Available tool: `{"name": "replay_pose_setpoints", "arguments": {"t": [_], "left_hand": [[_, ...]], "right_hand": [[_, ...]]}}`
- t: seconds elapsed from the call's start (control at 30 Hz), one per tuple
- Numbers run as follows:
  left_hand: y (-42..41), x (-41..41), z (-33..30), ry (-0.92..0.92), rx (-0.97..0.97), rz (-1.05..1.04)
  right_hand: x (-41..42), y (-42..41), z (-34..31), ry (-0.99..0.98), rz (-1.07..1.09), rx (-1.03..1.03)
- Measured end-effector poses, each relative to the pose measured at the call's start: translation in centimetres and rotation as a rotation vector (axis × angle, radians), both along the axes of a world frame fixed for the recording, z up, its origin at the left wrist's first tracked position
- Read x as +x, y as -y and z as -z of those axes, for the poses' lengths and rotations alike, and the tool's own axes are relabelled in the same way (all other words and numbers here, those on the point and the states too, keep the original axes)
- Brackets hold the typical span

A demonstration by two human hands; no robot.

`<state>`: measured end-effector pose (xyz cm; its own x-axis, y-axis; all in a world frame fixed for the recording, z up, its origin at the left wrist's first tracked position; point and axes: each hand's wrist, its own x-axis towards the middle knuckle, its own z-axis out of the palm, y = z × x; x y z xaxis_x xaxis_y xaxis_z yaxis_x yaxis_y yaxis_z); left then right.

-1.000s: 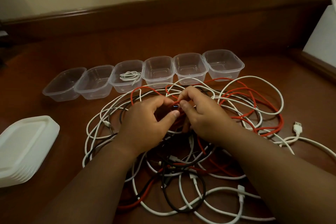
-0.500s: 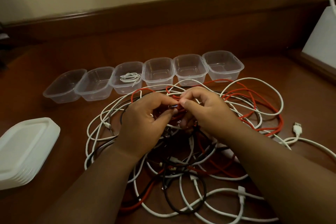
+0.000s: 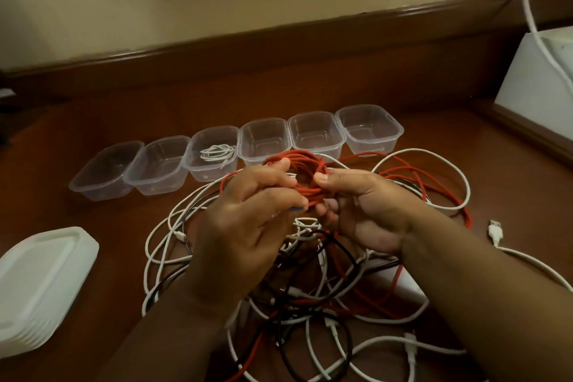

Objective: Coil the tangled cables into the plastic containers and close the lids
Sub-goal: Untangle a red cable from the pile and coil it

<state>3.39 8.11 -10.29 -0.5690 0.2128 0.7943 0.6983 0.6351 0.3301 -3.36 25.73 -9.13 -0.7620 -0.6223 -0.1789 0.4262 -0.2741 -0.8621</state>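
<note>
A tangle of white, red and black cables (image 3: 310, 298) lies on the brown table. Above it I hold a small coil of red cable (image 3: 305, 175). My left hand (image 3: 248, 220) pinches the coil's near side between thumb and fingers. My right hand (image 3: 369, 208) grips its right side, thumb on top. The rest of the red cable (image 3: 434, 192) trails off to the right into the pile. Several clear plastic containers (image 3: 313, 133) stand in a row behind the coil. One of them (image 3: 214, 150) holds a coiled white cable.
A stack of white lids (image 3: 40, 285) sits at the left. A white box (image 3: 539, 84) with a white cord stands at the back right. A loose USB plug (image 3: 496, 229) lies to the right of the pile. A raised wooden ledge runs behind the containers.
The hands have risen from the pile, and a red coil now sits between them where only a plug end was pinched before. The camera has tilted up.
</note>
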Motion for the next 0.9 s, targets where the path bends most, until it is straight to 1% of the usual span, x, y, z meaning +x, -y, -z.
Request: {"name": "replay_pose_setpoints", "arguments": {"t": [0.1, 0.2, 0.3, 0.37, 0.43, 0.5, 0.53, 0.57, 0.6, 0.67, 0.7, 0.73, 0.77, 0.8, 0.83, 0.9], "left_hand": [[0.1, 0.0, -0.1, 0.044, 0.151, 0.071], [0.0, 0.0, -0.1, 0.128, 0.243, 0.107], [0.2, 0.1, -0.2, 0.202, 0.285, 0.143], [0.3, 0.0, -0.3, 0.22, 0.26, 0.16], [0.6, -0.2, -0.3, 0.207, 0.174, 0.139], [1.0, -0.4, -0.3, 0.209, 0.04, 0.083], [1.2, -0.3, -0.3, 0.226, 0.007, 0.057], [1.2, -0.2, -0.4, 0.248, 0.035, 0.04], [1.0, -0.1, -0.6, 0.275, 0.14, 0.03], [0.7, -0.2, -1.3, 0.321, 0.445, -0.042], [0.7, -0.5, -1.7, 0.346, 0.544, -0.126], [1.0, -0.7, -2.1, 0.42, 0.582, -0.199], [1.5, -0.9, -2.5, 0.537, 0.58, -0.224], [1.9, -0.8, -2.9, 0.655, 0.561, -0.205], [2.4, -0.6, -3.2, 0.733, 0.529, -0.175], [3.3, 0.2, -3.9, 0.782, 0.486, -0.149]], "right_hand": [[-0.1, 0.1, 0.1, 0.064, 0.047, -0.026], [-0.2, 0.4, 0.5, 0.139, 0.081, -0.012], [-0.3, 0.4, 0.8, 0.155, 0.086, 0.001], [-0.2, 0.3, 0.6, 0.142, 0.09, 0.015], [-0.2, 0.3, 0.3, 0.074, 0.116, 0.077], [-0.1, 0.2, -0.2, -0.063, 0.178, 0.197], [0.0, 0.1, -0.5, -0.134, 0.209, 0.248], [0.2, 0.0, -0.9, -0.199, 0.238, 0.293], [0.4, -0.1, -1.3, -0.266, 0.258, 0.351], [1.2, 0.0, -2.1, -0.43, 0.263, 0.52], [1.6, 0.3, -2.5, -0.506, 0.251, 0.589], [2.0, 0.6, -2.8, -0.559, 0.236, 0.626], [2.3, 0.9, -3.0, -0.589, 0.218, 0.639], [2.6, 1.3, -3.3, -0.597, 0.191, 0.644], [2.8, 1.6, -3.6, -0.595, 0.158, 0.641], [2.9, 2.1, -4.0, -0.576, 0.094, 0.619]]}}
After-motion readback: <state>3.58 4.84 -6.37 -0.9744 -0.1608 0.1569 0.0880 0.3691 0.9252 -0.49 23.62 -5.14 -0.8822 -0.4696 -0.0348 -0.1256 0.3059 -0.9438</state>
